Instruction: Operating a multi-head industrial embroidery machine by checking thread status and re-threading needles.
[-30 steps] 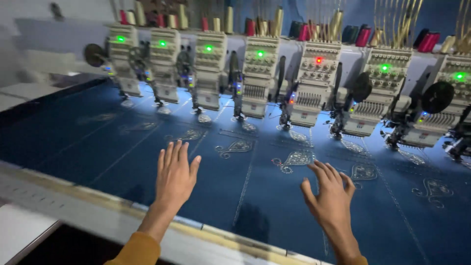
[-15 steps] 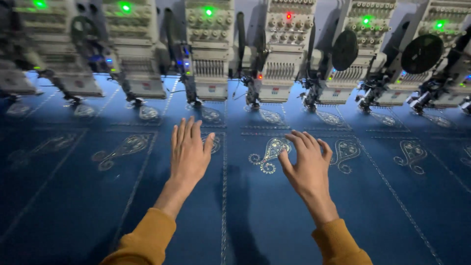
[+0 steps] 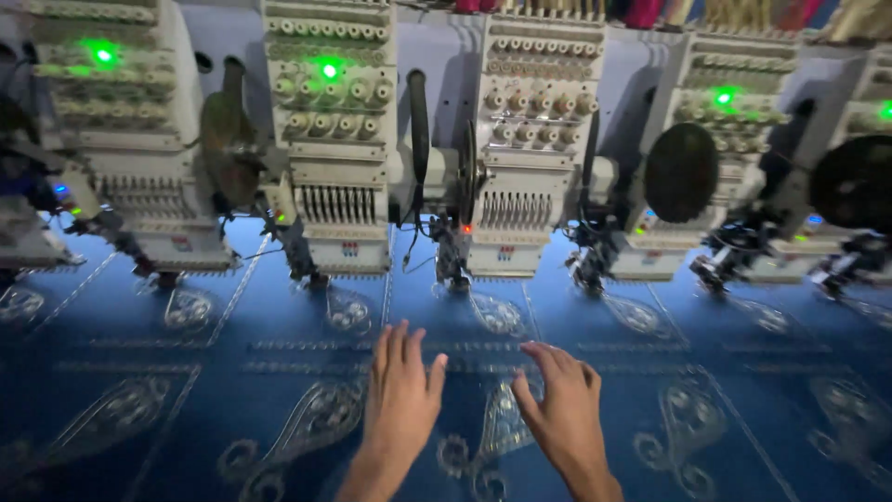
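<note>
Both the left hand [image 3: 401,402] and right hand [image 3: 564,409] lie flat, fingers loosely spread, on the blue fabric [image 3: 232,390] near the embroidery head [image 3: 520,186], whose needles could catch fingertips sliding farther.

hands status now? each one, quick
Left hand: open, fingers spread flat on the blue fabric, holding nothing.
Right hand: open, fingers slightly curled, resting on the fabric beside the embroidered motif, holding nothing.
</note>
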